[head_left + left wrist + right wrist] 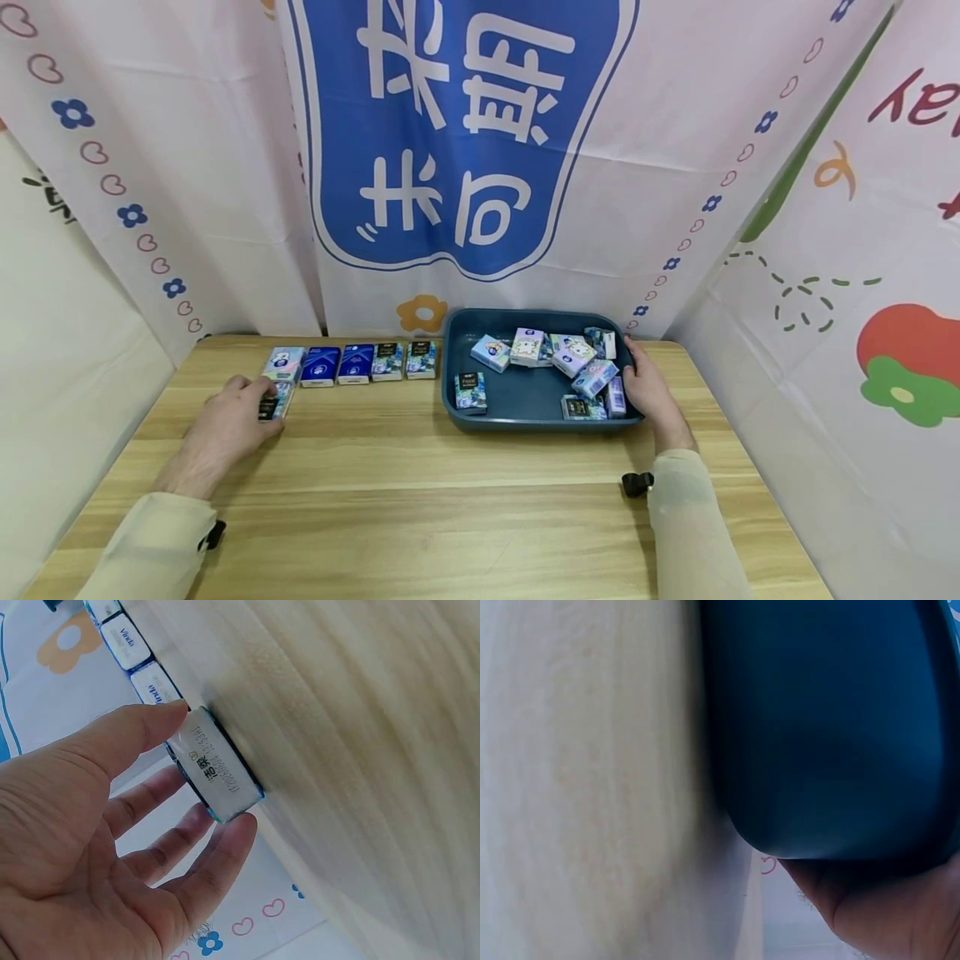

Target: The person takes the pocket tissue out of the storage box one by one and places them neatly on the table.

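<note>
At the left end of the table, my left hand [232,421] pinches a dark floral tissue pack [217,766] between thumb and fingers, its white end facing the wrist camera. Directly behind it lies a light-blue tissue pack [283,362], the first of a row. Two dark-blue packs [320,365] and two dark floral packs [387,362] continue that row to the right. My right hand [651,387] grips the right end of a teal tray [517,423]; in the right wrist view the tray wall [832,735] hides most of the fingers.
Several tissue packs [573,358] lie jumbled in the tray, mostly toward its right side, with one floral pack [471,392] at its left. A printed cloth [600,208] hangs behind the wooden table [420,508]. More cloth walls stand at both sides.
</note>
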A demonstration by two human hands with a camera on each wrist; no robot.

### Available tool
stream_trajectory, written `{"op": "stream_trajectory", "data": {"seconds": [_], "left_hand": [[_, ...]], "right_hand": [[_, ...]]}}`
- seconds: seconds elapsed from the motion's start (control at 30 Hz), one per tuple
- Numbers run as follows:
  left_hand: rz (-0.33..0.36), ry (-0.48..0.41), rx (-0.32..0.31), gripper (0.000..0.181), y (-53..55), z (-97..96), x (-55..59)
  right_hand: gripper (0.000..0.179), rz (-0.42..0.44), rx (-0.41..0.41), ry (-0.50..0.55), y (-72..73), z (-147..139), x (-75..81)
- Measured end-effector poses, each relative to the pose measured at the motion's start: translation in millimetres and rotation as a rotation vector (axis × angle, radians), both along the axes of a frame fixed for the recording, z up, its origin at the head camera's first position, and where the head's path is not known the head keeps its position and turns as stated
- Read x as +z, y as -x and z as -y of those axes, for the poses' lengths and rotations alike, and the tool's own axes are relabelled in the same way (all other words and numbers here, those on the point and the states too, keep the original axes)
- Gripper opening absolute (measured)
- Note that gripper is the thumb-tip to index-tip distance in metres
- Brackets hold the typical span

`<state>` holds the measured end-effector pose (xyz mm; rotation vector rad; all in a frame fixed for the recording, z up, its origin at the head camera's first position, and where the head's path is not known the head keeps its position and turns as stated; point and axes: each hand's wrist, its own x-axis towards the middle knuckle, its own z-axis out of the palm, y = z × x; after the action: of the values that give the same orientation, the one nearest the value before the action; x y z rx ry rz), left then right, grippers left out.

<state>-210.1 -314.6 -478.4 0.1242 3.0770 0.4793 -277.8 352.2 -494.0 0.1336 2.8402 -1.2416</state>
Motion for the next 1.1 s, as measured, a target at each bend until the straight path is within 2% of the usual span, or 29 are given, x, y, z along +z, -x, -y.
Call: {"op": "stream_trajectory", "data": {"seconds": [0.23,0.4,0.67,0.97,1.1], "left_hand": [[0.006,0.002,-0.015,0.062,-0.5,-2.7,7.8],[-0.034,-0.002,-0.027,0.062,-2.9,-17.8,20.4],[-0.114,-0.076,-0.096,0.049,2.3,-64.1,31.2],[-0.124,-0.157,-0.149,0.044,11.4,-124.3,35.2],[-0.128,-0.192,-0.169,0.037,14.5,-153.2,36.0]], "right_hand": [[0.069,0.013,-0.012,-0.093,-0.4,4.3,3.9],[0.065,0.002,-0.034,-0.13,-0.1,10.0,4.2],[0.064,0.004,-0.042,-0.135,-3.3,12.5,4.8],[0.065,0.017,-0.047,-0.12,-4.4,12.7,6.2],[0.066,-0.001,-0.05,-0.064,2.5,4.0,-5.1]]}}
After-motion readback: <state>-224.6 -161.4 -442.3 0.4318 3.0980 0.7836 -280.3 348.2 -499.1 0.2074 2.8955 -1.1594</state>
